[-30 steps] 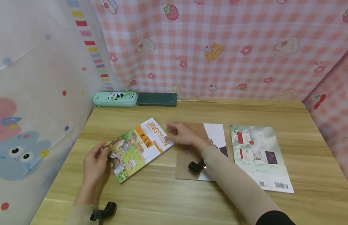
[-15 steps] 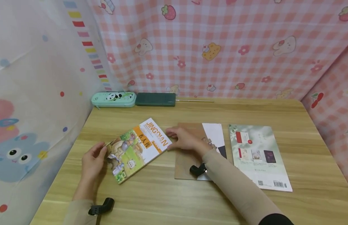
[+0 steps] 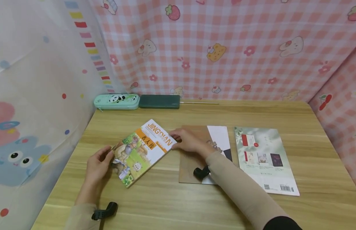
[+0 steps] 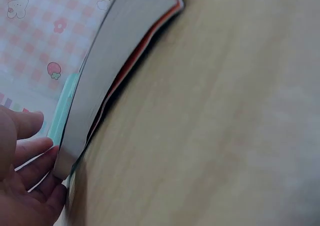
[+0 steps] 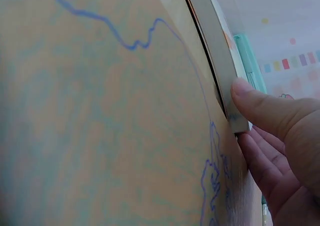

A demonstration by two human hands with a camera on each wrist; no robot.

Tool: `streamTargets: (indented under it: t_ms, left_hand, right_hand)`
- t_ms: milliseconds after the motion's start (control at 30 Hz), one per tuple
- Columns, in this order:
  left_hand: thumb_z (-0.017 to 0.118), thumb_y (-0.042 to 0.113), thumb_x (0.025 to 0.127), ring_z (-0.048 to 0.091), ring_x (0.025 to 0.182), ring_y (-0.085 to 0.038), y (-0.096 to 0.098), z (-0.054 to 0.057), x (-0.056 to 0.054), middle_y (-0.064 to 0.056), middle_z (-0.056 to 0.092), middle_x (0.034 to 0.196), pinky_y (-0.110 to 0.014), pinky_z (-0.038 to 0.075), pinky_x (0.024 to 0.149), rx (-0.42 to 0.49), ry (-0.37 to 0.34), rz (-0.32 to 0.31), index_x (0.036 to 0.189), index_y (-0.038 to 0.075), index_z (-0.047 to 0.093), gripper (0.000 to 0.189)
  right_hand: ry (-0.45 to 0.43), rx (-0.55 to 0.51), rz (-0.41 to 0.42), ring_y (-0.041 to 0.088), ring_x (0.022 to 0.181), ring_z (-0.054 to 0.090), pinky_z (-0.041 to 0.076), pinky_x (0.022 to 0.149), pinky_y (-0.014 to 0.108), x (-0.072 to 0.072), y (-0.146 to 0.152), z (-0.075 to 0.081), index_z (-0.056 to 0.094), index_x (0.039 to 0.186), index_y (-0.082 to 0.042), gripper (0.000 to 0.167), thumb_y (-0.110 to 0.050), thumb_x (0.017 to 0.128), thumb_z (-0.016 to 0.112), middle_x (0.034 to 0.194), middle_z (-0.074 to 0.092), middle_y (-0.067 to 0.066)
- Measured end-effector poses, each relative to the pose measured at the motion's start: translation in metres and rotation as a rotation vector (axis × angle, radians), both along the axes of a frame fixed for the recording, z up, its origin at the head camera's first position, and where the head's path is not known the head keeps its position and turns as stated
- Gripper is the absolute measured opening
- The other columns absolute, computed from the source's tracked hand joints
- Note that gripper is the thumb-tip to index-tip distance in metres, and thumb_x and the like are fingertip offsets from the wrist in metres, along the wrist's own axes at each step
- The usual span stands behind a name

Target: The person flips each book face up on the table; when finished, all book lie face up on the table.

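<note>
A paperback book (image 3: pixel 141 155) with an orange, white and green illustrated cover lies at a slant on the wooden table, between both hands. My right hand (image 3: pixel 190 140) pinches its right corner; in the right wrist view the thumb (image 5: pixel 250 93) lies on the book (image 5: pixel 227 65) and the fingers reach beneath it. At the opposite end, my left hand (image 3: pixel 98 164) touches the left corner. Its fingertips (image 4: pixel 59 193) meet the corner of the page block in the left wrist view, while the thumb stands away from it.
Under my right wrist lies a brown and white book (image 3: pixel 189 164), partly hidden by the forearm. A pale green magazine (image 3: pixel 267 169) lies right of it. At the table's back edge sit a mint panda pencil case (image 3: pixel 117 101), a dark green case (image 3: pixel 159 101) and a thin rod (image 3: pixel 199 103).
My right hand has come onto the paperback's right corner and taken hold of it. The paperback has turned slightly anticlockwise, its lower corner shifting right; the left hand has stayed at its left corner.
</note>
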State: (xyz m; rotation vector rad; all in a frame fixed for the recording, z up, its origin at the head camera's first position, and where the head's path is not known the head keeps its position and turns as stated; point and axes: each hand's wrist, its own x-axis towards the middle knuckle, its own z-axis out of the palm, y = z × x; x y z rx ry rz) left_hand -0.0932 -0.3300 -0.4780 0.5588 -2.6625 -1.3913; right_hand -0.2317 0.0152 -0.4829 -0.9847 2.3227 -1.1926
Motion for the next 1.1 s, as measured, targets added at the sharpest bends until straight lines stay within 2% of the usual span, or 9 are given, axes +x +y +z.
streamTargets:
  t_ms: [67, 233, 367, 500, 633, 700, 800, 900, 1100]
  left_hand:
    - [0.058, 0.027, 0.104, 0.058, 0.119, -0.026, 0.001, 0.000, 0.003, -0.024, 0.062, 0.132, -0.005, 0.041, 0.087, -0.004, 0.004, -0.003, 0.140, -0.004, 0.056, 0.047]
    - [0.062, 0.022, 0.102, 0.059, 0.097, -0.004, 0.004, 0.000, 0.010, -0.024, 0.065, 0.127, -0.004, 0.042, 0.081, -0.030, 0.021, 0.001, 0.138, -0.003, 0.058, 0.044]
    - [0.064, 0.023, 0.101, 0.056, 0.092, 0.004, 0.007, 0.000, 0.016, -0.024, 0.064, 0.130, -0.003, 0.043, 0.078, -0.043, 0.041, -0.011, 0.139, -0.004, 0.057, 0.047]
    - [0.064, 0.023, 0.101, 0.058, 0.089, 0.004, 0.008, -0.001, 0.020, -0.022, 0.068, 0.123, -0.004, 0.044, 0.076, -0.082, 0.056, -0.020, 0.135, -0.003, 0.061, 0.043]
    - [0.065, 0.023, 0.100, 0.059, 0.080, -0.002, 0.009, -0.002, 0.023, -0.018, 0.072, 0.105, -0.009, 0.046, 0.069, -0.145, 0.070, -0.026, 0.128, -0.003, 0.066, 0.038]
    - [0.066, 0.023, 0.100, 0.059, 0.080, -0.004, 0.010, -0.002, 0.023, -0.017, 0.072, 0.102, -0.009, 0.045, 0.068, -0.167, 0.079, -0.031, 0.126, -0.003, 0.067, 0.037]
    - [0.069, 0.018, 0.098, 0.060, 0.082, -0.003, 0.013, -0.002, 0.023, -0.019, 0.072, 0.104, -0.007, 0.045, 0.068, -0.163, 0.104, -0.041, 0.124, -0.005, 0.068, 0.035]
    - [0.072, 0.012, 0.095, 0.060, 0.085, -0.002, 0.017, -0.003, 0.022, -0.021, 0.071, 0.108, -0.004, 0.045, 0.071, -0.140, 0.119, -0.052, 0.122, -0.006, 0.068, 0.034]
    - [0.077, 0.009, 0.091, 0.062, 0.088, -0.014, 0.023, -0.005, 0.023, -0.023, 0.070, 0.108, -0.008, 0.048, 0.067, -0.125, 0.091, -0.070, 0.122, -0.007, 0.069, 0.036]
  right_hand:
    - [0.010, -0.002, -0.029, 0.025, 0.110, 0.067, 0.054, 0.097, 0.029, -0.001, -0.001, 0.000, 0.066, 0.126, 0.001, 0.042, -0.002, 0.086, 0.079, 0.117, 0.070, 0.014]
    - [0.068, 0.003, -0.104, 0.022, 0.105, 0.069, 0.056, 0.093, 0.028, -0.005, -0.004, 0.000, 0.070, 0.119, 0.000, 0.032, -0.003, 0.088, 0.077, 0.112, 0.073, 0.013]
    - [0.132, 0.002, -0.179, 0.021, 0.101, 0.070, 0.057, 0.090, 0.029, -0.006, -0.006, -0.002, 0.072, 0.114, -0.003, 0.026, -0.006, 0.088, 0.078, 0.110, 0.074, 0.011]
    - [0.196, -0.012, -0.233, 0.022, 0.099, 0.069, 0.057, 0.089, 0.032, -0.007, -0.008, -0.004, 0.073, 0.112, -0.003, 0.026, -0.009, 0.088, 0.079, 0.112, 0.073, 0.012]
    - [0.261, -0.033, -0.268, 0.024, 0.100, 0.068, 0.056, 0.091, 0.036, -0.008, -0.009, -0.005, 0.073, 0.111, -0.003, 0.024, -0.011, 0.089, 0.078, 0.111, 0.073, 0.013]
    - [0.277, -0.036, -0.281, 0.025, 0.100, 0.068, 0.056, 0.092, 0.038, -0.009, -0.010, -0.006, 0.072, 0.108, -0.003, 0.021, -0.013, 0.090, 0.078, 0.109, 0.074, 0.012]
    - [0.283, -0.030, -0.294, 0.024, 0.101, 0.069, 0.056, 0.094, 0.036, -0.010, -0.012, -0.006, 0.072, 0.107, -0.004, 0.020, -0.012, 0.090, 0.078, 0.108, 0.074, 0.011]
    - [0.264, -0.027, -0.304, 0.024, 0.098, 0.071, 0.058, 0.090, 0.035, -0.010, -0.013, -0.005, 0.073, 0.107, -0.002, 0.021, -0.009, 0.088, 0.079, 0.105, 0.075, 0.012]
    - [0.228, -0.016, -0.324, 0.023, 0.095, 0.072, 0.059, 0.086, 0.032, -0.010, -0.016, -0.003, 0.074, 0.107, -0.001, 0.023, -0.006, 0.086, 0.080, 0.104, 0.075, 0.013]
